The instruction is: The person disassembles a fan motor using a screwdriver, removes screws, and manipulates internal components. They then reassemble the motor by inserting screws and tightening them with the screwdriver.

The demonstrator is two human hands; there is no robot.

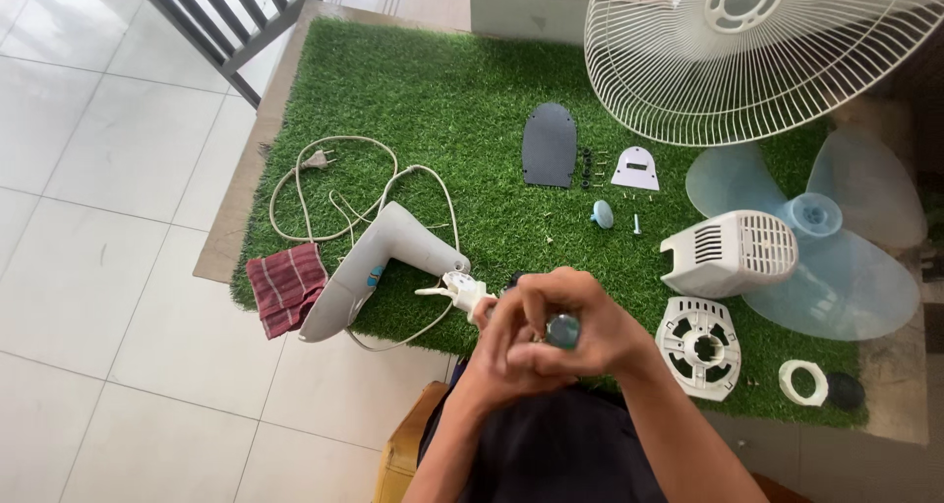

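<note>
Green turf mat (442,90) carries spread-out fan parts, while at its near edge both hands, left hand (506,341) and right hand (580,331), pinch a small round piece (563,330) steady.

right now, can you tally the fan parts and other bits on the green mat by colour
White: 6 (grille, motor cover, round vented plate, ring, small plate, neck with cord)
Pale blue: 2 (blade, knob)
Dark grey or black: 2 (panel, cap)
Red: 1 (cloth)
Total: 11
</note>
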